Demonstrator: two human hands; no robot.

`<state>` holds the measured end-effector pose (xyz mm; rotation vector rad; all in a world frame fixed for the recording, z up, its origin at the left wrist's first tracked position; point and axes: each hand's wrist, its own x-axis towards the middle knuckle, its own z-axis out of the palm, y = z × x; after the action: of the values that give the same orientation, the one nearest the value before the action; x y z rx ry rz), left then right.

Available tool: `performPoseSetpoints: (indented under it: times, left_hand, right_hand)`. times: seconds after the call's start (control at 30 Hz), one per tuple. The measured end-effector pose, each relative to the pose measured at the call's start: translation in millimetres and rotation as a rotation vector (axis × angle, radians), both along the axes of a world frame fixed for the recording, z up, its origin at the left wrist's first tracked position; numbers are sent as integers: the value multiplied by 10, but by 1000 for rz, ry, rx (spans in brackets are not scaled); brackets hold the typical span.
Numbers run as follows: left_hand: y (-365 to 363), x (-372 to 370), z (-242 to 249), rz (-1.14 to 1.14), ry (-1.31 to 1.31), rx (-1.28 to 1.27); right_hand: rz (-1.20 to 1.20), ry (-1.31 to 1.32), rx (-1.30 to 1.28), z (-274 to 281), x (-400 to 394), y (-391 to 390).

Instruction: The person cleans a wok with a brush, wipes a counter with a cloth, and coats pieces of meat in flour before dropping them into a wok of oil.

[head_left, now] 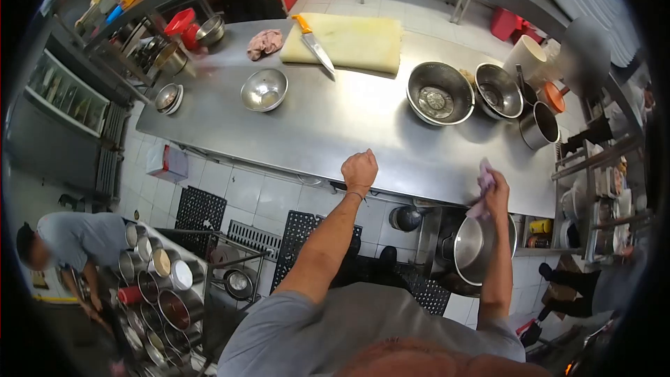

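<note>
A steel counter (314,119) stretches ahead. Near its edge, the right hand (497,195) clutches a lilac cloth (485,174); the left hand (360,169), curled into a fist, is well apart from it.

Grey short-sleeved shirt (269,331), thin wrist bracelet (355,194), dark trousers (373,274), dark shoes (389,256)

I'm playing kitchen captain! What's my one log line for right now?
left hand: closed fist near steel counter | right hand: gripping purple cloth | knife: lying on yellow board

Cloth (484,176) partly behind right hand (497,195)
</note>
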<state>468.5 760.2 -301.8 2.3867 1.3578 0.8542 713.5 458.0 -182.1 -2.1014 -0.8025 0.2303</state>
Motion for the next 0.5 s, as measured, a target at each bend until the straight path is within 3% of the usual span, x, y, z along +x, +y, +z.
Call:
performPoseSetpoints:
  times: [0.07, 0.13, 0.27, 0.37, 0.43, 0.5]
  left_hand:
    - [17, -2, -14, -27, -34, -16]
    - [20, -6, -17, -30, -69, -46]
    - [44, -44, -105, -79, -160, -3]
    - [88, 38, -444, -61, -257, 33]
    - [130, 22, -717, -47, -39, 55]
    - [109, -227, -288, -175, -17, 180]
  right_hand:
    - [87, -290, 74, 86, -43, 344]
    - [132, -252, 98, 309, -266, 663]
    - [114, -549, -138, 289, -750, 526]
    - [23, -232, -176, 22, -1379, -116]
    - [-31, -158, -199, -495, -1900, -708]
    - [-155, -67, -297, -924, -2554, -1337]
